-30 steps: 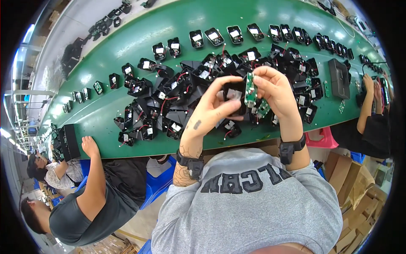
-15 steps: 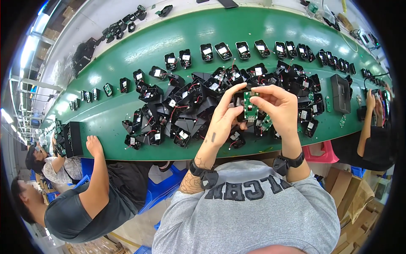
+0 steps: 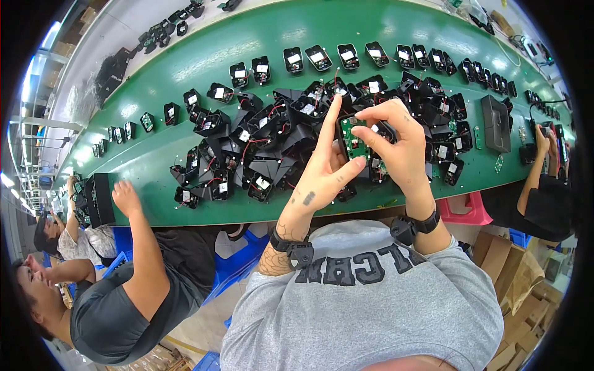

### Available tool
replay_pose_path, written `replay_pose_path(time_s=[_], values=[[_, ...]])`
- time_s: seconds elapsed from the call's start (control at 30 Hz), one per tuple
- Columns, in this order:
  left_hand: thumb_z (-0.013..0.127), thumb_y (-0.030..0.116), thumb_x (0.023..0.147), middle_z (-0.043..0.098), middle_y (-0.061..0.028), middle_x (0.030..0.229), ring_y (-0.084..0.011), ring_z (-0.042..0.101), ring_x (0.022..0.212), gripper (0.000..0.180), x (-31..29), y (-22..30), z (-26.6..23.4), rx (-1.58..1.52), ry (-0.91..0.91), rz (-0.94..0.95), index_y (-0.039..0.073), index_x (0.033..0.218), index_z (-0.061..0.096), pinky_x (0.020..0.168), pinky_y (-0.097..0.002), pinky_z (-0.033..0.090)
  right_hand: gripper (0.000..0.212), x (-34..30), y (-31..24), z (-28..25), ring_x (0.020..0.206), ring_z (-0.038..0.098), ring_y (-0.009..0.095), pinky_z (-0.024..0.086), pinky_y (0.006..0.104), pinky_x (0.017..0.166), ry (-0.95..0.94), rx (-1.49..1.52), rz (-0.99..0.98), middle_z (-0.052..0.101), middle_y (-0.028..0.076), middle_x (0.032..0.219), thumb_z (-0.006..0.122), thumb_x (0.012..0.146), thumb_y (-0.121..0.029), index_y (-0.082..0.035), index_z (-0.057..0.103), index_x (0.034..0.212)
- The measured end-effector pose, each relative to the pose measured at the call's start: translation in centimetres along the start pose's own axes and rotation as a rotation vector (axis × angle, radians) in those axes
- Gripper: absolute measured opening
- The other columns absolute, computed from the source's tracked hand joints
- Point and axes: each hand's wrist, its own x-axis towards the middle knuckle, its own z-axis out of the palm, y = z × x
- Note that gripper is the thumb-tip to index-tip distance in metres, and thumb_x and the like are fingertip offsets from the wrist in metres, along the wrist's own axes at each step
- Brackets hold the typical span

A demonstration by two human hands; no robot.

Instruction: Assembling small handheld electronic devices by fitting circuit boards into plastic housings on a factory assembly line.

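Note:
Over the pile, a green circuit board [image 3: 355, 146] with small parts on its face is held between my two hands, tilted a little; a dark edge shows along its left side. My left hand [image 3: 323, 168] grips it from below, its thumb across the lower end and its index finger stretched past the board. At the upper end, the thumb and index finger of my right hand [image 3: 401, 143] close around the corner. Below and around my hands lie many black plastic housings [image 3: 263, 181] with white labels and red wires. Some of my fingers are hidden behind the board.
Along the far side of the green table [image 3: 185, 74] runs a row of black housings [image 3: 318, 57]. A black tray [image 3: 495, 123] stands at the right, and a black box [image 3: 100, 199] at the left. Co-workers sit on both sides; one co-worker's hand [image 3: 126, 198] rests near the box.
The board has shifted slightly left and tilted. My left index finger has straightened away from it, and my left thumb now lies on its lower end. The person at left has raised a hand.

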Motion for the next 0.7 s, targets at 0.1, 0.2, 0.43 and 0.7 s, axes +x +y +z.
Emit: replay_pose_path(time_s=[0.1,0.2,0.43,0.7], values=[[0.056,-0.001,0.086,0.043,-0.0052,0.127,-0.0122,0.047,0.102,0.09,-0.1,0.0,0.4,-0.051,0.001,0.075,0.016,0.152,-0.003,0.091,-0.0275,0.04,0.022,0.0,0.2,0.0,0.079,0.056,0.017,0.043,0.0278,0.071,-0.025,-0.039,-0.088,0.059,0.005,0.083,0.077,0.068,-0.003,-0.002,0.067,0.088],[0.054,-0.001,0.087,0.042,-0.0057,0.129,-0.0126,0.046,0.102,0.089,0.0,-0.1,0.5,-0.008,0.013,0.088,0.016,0.152,-0.004,0.091,-0.0276,0.04,0.025,-0.3,0.4,0.1,0.092,0.055,0.017,0.045,0.0281,0.077,-0.044,-0.098,-0.022,0.057,0.008,0.1,0.075,0.07,-0.001,-0.002,0.067,0.093],[0.051,0.002,0.091,0.045,-0.006,0.119,-0.0082,0.045,0.085,0.085,0.8,0.1,-0.3,-0.045,-0.055,0.096,0.017,0.152,-0.006,0.07,-0.0217,0.04,0.03,-0.3,1.0,1.5,0.108,0.058,0.019,0.046,0.029,0.091,-0.04,0.319,0.137,0.056,0.009,0.107,0.064,0.081,0.007,0.0,0.06,0.11],[0.05,-0.002,0.083,-0.001,-0.0191,0.157,-0.0255,-0.001,0.145,0.085,0.6,-1.9,-2.7,0.572,0.019,0.415,0.003,0.15,-0.002,0.116,-0.0342,0.009,0.044,-1.2,3.1,1.6,0.122,0.048,0.025,0.036,0.0365,0.103,-0.287,0.675,0.286,0.051,0.017,0.131,0.057,0.091,-0.01,0.005,0.046,0.131]])
